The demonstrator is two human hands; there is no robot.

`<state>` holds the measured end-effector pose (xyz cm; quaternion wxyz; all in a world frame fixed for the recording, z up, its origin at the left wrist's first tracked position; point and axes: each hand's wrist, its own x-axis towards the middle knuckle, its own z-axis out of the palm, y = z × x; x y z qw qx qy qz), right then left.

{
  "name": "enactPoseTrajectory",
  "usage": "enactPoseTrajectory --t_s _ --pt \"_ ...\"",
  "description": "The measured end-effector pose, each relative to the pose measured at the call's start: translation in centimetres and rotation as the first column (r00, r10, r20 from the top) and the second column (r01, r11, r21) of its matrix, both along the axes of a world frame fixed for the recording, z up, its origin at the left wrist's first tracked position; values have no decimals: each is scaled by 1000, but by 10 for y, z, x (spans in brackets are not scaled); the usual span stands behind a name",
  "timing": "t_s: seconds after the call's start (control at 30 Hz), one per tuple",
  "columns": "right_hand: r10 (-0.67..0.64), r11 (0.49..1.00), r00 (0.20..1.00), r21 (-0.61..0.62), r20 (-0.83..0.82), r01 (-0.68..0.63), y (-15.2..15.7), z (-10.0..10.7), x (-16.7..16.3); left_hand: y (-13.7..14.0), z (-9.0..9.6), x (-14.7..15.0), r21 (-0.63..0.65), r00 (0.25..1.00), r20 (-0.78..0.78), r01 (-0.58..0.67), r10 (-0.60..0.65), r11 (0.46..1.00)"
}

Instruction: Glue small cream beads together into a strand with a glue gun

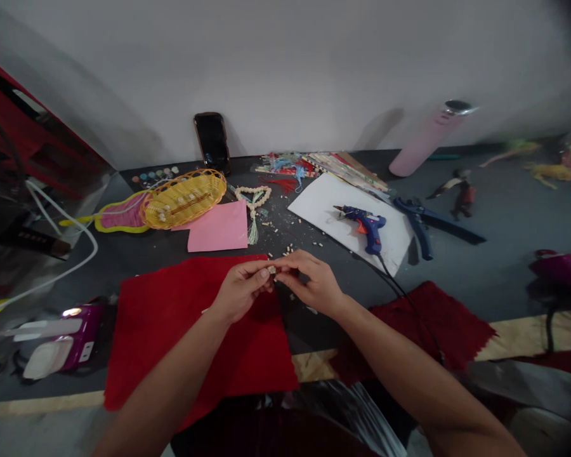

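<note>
Above the right edge of a red felt sheet (195, 317), my left hand (242, 285) pinches a small pale, lumpy piece (271, 270) between thumb and fingers. My right hand (310, 279) is closed right beside it, thumb and fingertips drawn together at the piece; a tiny pale bit may be in them, too small to name. Short pale bits (288, 251) lie scattered on the dark table just beyond my hands. Farther back rests a loop of wooden beads (253, 198) with a light green tassel (252, 231).
A blue glue gun (368, 225) lies on white paper (328, 203), its cord running toward me. Dark blue pliers (423, 222) sit beside it. At left are a yellow wicker basket (190, 197), pink paper (219, 228) and a phone (212, 143). A pink bottle (423, 143) stands behind.
</note>
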<state>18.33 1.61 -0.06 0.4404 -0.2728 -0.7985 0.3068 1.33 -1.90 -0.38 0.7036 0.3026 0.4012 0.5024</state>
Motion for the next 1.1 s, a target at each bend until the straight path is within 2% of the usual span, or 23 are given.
enactPoseTrajectory --t_s 0.17,0.27,0.43,0.6,0.73,0.97,1.1 --pt "-15 999 999 43 -46 17 0 2 -1 0 -2 -1 -12 1000 15 10 -9 1000" --pt "-7 997 1000 72 -26 9 -1 1 -2 0 -2 -1 -12 1000 10 13 -13 1000" --pt "-68 986 998 154 -18 70 0 -4 -1 0 -2 1 -29 1000 -5 19 -19 999" --pt "-49 980 998 193 48 39 0 -4 -1 0 -5 1 -35 1000 -1 11 -11 999" --pt "-54 989 996 141 76 43 -1 -3 0 0 -5 1 -15 1000 9 15 -15 1000" --pt "-73 994 997 -81 28 75 -2 -3 8 0 -2 0 17 999 41 -7 6 1000" --pt "-74 994 994 -72 77 79 -2 0 7 1 -2 -1 9 998 55 -25 25 1000"
